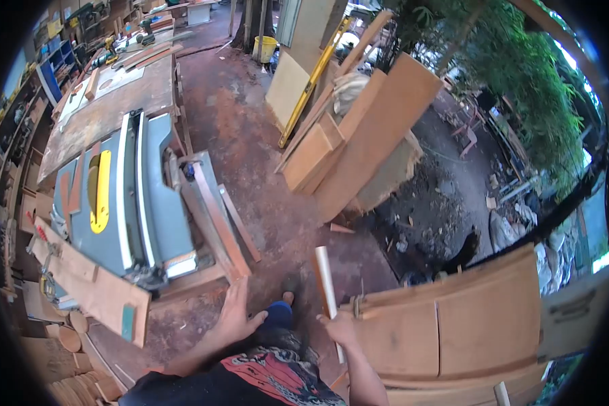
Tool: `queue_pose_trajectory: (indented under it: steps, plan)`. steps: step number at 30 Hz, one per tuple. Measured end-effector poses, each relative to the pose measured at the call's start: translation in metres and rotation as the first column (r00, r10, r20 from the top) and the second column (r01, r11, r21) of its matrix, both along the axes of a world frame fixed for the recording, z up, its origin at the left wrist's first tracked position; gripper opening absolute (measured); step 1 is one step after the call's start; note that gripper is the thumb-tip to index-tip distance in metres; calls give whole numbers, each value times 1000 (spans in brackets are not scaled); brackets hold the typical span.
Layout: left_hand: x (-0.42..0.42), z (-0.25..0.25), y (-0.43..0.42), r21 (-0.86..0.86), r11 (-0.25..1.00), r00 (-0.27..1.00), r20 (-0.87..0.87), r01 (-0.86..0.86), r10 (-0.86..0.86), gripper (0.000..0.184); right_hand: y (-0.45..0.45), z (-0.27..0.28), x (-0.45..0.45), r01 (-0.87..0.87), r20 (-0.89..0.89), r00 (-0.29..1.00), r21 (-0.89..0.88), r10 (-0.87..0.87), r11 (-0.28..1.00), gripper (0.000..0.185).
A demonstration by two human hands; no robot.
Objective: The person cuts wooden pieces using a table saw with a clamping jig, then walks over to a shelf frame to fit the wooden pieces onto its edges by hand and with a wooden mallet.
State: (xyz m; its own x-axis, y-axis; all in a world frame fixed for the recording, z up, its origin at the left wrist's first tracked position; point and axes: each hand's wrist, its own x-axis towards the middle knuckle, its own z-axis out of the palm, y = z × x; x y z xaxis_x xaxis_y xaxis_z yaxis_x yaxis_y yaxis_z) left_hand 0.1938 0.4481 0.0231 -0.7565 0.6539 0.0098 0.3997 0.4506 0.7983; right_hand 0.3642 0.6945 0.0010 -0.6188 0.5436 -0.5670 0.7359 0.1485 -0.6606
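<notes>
My right hand (340,327) is closed around a narrow wooden strip (326,281), which stands nearly upright with a pale edge and a brown face. My left hand (235,314) has its fingers stretched out near the end of a reddish-brown board (220,223); whether the fingertips touch it I cannot tell. That board lies along the right side of a grey table saw (166,196) with a yellow insert plate (101,193). To the right of my right hand are large brown wooden panels (484,321).
Boards lean upright ahead (386,128), beside a yellow level (314,84). A workbench (142,91) with drills stands at the back left. A plank with a green block (128,321) juts from the saw's near left. A yellow bucket (266,49) stands farther back.
</notes>
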Motion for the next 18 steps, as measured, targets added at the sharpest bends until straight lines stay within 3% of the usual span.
queue_pose_trajectory:
  steps: [1,2,3,7,10,13,16,17,18]
  plan:
    - [-20,-13,23,0,1000,994,-113,-5,5,92,17,-7,-27,-193,-11,979,263,203,945,40]
    - [-42,-16,47,-58,997,982,-179,43,-52,93,37,-10,-60,-357,34,917,511,397,782,43]
    - [-64,-15,73,-112,991,966,-238,75,-100,93,56,19,-105,-574,296,819,393,492,719,50]
    - [-153,-13,156,-291,942,918,-303,166,-255,83,138,44,-231,-850,431,511,384,744,361,56]
    - [-214,-7,191,-311,941,931,-284,136,-229,73,183,77,-323,-911,430,315,386,846,143,56]
    - [-269,-8,214,-367,921,956,-201,127,-212,64,220,66,-391,-892,356,197,452,913,16,54]
    - [-335,-13,236,-431,898,972,-159,87,-171,56,246,57,-472,-889,343,140,456,929,-35,57]
    - [-358,-19,242,-422,903,984,-108,82,-140,54,258,59,-499,-805,366,163,586,916,-90,64]
    - [-383,-26,248,-411,909,993,-59,73,-106,52,275,66,-529,-726,325,268,687,907,-31,65]
